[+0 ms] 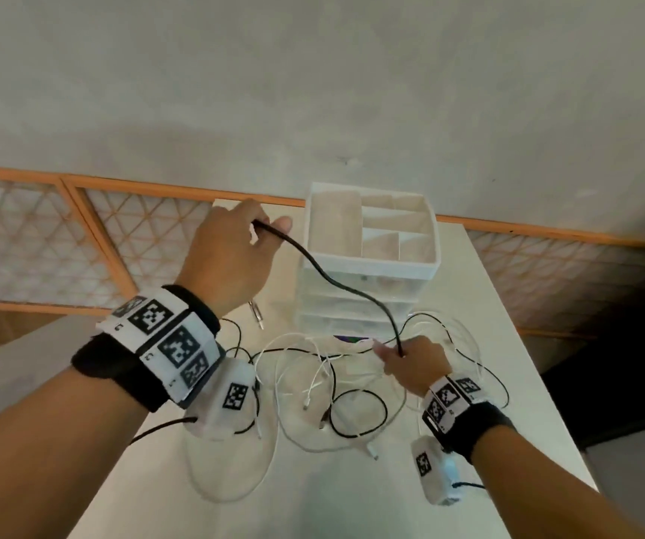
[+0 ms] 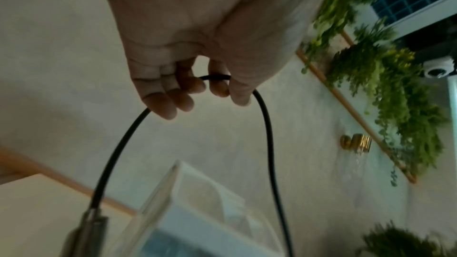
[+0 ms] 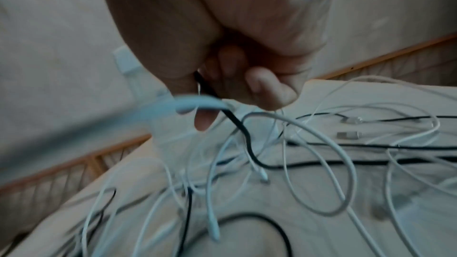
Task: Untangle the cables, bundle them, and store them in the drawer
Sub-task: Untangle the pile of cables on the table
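Note:
A thick black cable [image 1: 336,284] runs through the air between my two hands. My left hand [image 1: 235,250] is raised to the left of the drawer unit and grips the cable [image 2: 265,124] in curled fingers; its metal plug [image 2: 85,228] hangs below. My right hand [image 1: 410,359] is lower, in front of the drawers, with its fingers closed around the same cable [image 3: 235,120]. Under it lies a tangle of thin white and black cables [image 1: 328,387] on the white table [image 1: 527,383]. The clear drawer unit [image 1: 356,305] has its drawers closed.
A white divided tray [image 1: 371,262] sits on top of the drawer unit at the table's back edge. A wood-framed lattice panel [image 1: 79,235] runs behind the table. The table's right edge [image 1: 539,375] drops to dark floor.

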Demonstrator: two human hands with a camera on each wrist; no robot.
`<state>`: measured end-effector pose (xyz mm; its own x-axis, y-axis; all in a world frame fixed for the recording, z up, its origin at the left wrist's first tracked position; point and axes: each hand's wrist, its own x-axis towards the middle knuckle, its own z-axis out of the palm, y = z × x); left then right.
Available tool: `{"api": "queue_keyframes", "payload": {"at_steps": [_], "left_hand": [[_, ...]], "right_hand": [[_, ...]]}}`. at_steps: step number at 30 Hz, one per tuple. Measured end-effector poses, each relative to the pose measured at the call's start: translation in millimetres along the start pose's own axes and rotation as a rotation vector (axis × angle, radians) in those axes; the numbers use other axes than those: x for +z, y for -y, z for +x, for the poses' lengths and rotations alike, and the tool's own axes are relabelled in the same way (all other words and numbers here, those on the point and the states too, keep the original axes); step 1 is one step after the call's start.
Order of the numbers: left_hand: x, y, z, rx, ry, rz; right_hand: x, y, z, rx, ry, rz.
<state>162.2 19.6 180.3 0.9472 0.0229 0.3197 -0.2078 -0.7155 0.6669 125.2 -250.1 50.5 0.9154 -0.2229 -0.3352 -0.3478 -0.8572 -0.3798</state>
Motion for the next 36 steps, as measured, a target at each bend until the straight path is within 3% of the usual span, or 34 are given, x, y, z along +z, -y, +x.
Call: {"api": "queue_keyframes", "payload": {"at_steps": [3, 7, 11, 15, 19, 22, 25, 28, 32, 34, 36], "left_hand": [[27.6, 35.1, -6.2, -0.139, 0.140, 0.003], [60.1, 75.1, -21.7, -0.247, 0.284, 0.004], [72.7, 98.7, -35.2, -0.330, 0.365, 0.063], [70.0, 105.7, -34.9, -0.449, 0.331, -0.126], [73.9, 109.3, -37.9, -0.602, 0.340, -0.291], [82.0, 107.6, -43.5, -0.602, 0.386, -0.208], [90.1, 91.7, -42.8, -0.469, 0.413, -0.016], [100.4, 61.2, -38.0, -0.343, 0.400, -0.128], [133.4, -1.5, -25.1, -0.181, 0.423, -0.451], [154.7, -28.0, -23.0, -0.165, 0.467, -0.449], [173.5, -34.8, -27.0, -0.156, 0.589, -0.280]], "right_hand": [[-54.5, 23.3, -4.4, -0.037, -0.251, 0.232], [-128.7, 58.9, -19.8, -0.267, -0.596, 0.575], [-159.0, 68.2, -25.9, -0.329, -0.637, 0.929], [-154.1, 59.2, -27.5, -0.419, -0.740, 0.822], [-171.6, 52.2, -26.2, -0.493, -0.890, 1.043], [-174.3, 38.7, -11.5, -0.345, -0.807, 0.876], [-166.1, 23.9, 5.9, -0.199, -0.626, 0.693], [-168.7, 30.6, 5.5, -0.266, -0.420, 0.813], [-175.8, 60.1, -7.3, -0.521, -0.138, 0.979], [-180.8, 65.2, -7.3, -0.562, -0.153, 1.008], [-188.2, 56.5, -3.3, -0.516, -0.247, 1.021]]}}
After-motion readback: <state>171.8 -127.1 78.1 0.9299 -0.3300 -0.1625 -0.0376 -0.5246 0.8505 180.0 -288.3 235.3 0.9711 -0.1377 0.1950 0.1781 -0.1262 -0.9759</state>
